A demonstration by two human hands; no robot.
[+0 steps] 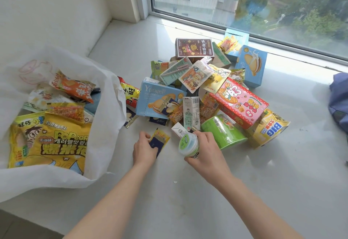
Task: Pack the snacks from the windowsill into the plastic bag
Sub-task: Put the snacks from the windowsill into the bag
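I see my left hand (144, 151) near the middle of the windowsill (244, 191), with its fingers curled over a small navy packet (155, 144) and gripping it. That packet lies on a yellow sachet (163, 136) that sticks out on the far side. Just to the right, my right hand (207, 152) is closed round a little cup (188, 143) with a green-and-white lid. The cup is tipped so the lid faces me.

The plastic bag (105, 144) lies open on the left. Its white mouth is spread toward the pile and already holds snacks. A big yellow popcorn bag (60, 140) sits nearest me, with an orange packet (75, 88) farther back and smaller packets between them.

The rest of the snacks are heaped in the middle and to the right, just beyond both hands. A pale blue biscuit box (158, 97) lies beside the bag's edge. A white milk carton (191, 112) stands just beyond the cup. A green tub (222, 133) lies on its side, touching my right hand's far side. A yellow tub (269, 127) lies farther right. A pink box (239, 101) with a rabbit on it rests across the 2 tubs. At the far end of the heap are a brown box (194, 48) and a 2nd blue box (251, 65) close to the window (244, 3).

A blue cloth (339, 99) shows at the right edge, well apart from the heap.
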